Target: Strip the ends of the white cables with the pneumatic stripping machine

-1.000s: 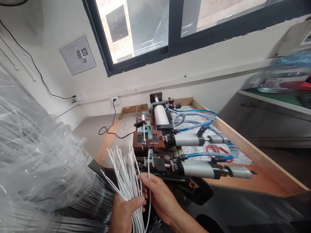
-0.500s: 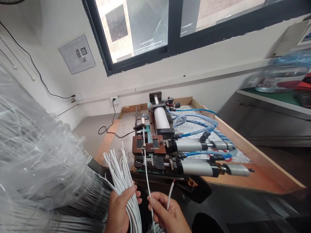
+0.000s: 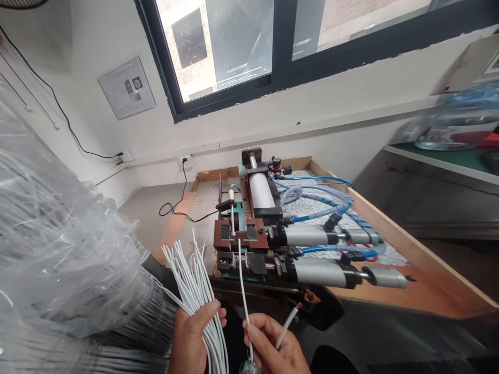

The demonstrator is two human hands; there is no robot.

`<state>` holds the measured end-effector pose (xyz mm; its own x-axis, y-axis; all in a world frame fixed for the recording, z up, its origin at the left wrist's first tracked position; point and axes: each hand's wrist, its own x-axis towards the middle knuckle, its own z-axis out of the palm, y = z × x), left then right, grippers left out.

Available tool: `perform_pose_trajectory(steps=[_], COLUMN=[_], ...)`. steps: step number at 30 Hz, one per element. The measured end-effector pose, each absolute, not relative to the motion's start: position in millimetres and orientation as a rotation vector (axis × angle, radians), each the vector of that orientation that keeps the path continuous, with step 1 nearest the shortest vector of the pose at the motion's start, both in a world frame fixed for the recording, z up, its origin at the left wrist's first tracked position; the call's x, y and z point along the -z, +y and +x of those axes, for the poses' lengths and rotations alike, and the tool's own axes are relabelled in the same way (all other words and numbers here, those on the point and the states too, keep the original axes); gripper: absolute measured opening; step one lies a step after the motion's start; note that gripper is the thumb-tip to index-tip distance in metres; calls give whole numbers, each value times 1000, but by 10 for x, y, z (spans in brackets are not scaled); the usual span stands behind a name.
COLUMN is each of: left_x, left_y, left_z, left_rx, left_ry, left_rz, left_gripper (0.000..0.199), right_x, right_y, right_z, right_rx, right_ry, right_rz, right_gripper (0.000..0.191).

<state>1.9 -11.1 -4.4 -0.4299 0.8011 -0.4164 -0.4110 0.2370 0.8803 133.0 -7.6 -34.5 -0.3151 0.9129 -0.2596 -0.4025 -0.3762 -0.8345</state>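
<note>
- nearest, in front of the machine (image 3: 307, 235), the right hand (image 3: 275, 343) pinches a single white wire (image 3: 244, 291) between thumb and forefinger, other fingers curled.
- a short white cable end (image 3: 287, 326), red at its tip, pokes out past those curled fingers, in front of the machine; whether it belongs to another wire, i cannot tell.
- in front of the machine and left of the right hand, the left hand (image 3: 191, 332) is wrapped around a bundle of white wires (image 3: 195, 291), their tips fanned toward the machine.
- the wires look light, smooth and springy; a pinch a little back from the tip should steady one, while a loose fist could let the bundle slide.
- left of the machine, clear plastic sheeting (image 3: 62, 249) covers more wires.
- the single wire's far tip reaches the machine's brown block (image 3: 224, 239); contact is unclear.
- behind the machine, beyond the tabletop (image 3: 144, 202), is a window (image 3: 241, 47).
</note>
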Motion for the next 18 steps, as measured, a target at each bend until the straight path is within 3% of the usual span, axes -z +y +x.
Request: perform_pose_trajectory(steps=[18], left_x=[19], left_y=[-135], left_z=[33], left_rx=[-1436], left_ry=[1437], left_rz=[472], left_gripper=[21], right_x=[250], right_y=[34], right_z=[1308], right_rx=[-1957], right_ry=[-631], right_rz=[-899], right_gripper=[33])
